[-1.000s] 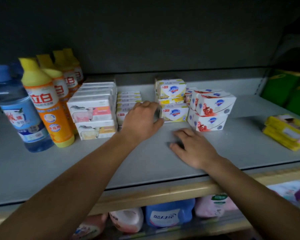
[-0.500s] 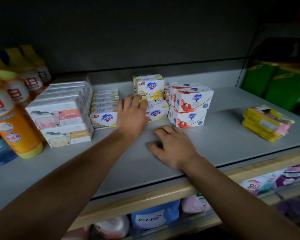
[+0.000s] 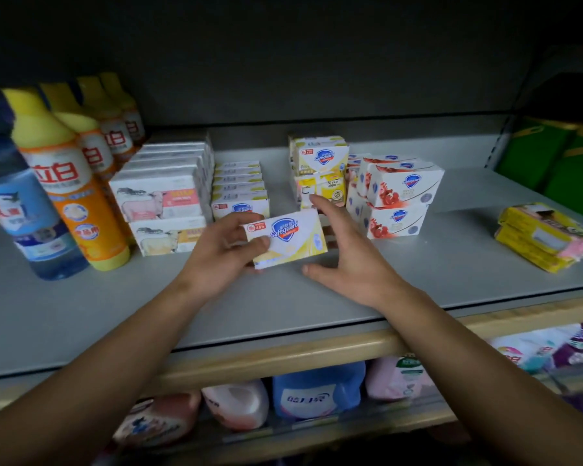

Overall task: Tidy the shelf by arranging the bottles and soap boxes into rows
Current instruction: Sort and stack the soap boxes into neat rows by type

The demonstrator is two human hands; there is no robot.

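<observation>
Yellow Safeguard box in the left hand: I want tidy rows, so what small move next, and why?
Probably set the yellow Safeguard box, held by the left hand, at the front of the flat Safeguard row just behind it: same label, and the right hand is open.

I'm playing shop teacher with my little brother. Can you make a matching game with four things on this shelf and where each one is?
Things:
1. yellow Safeguard box
2. blue bottle
3. yellow soap packs
4. pomegranate soap boxes

Places:
A. far right of the shelf, lying apart
B. held by the left hand
C. far left of the shelf
D. stacked just right of the middle, behind the right hand

Pairs: 1-B, 2-C, 3-A, 4-D
</observation>
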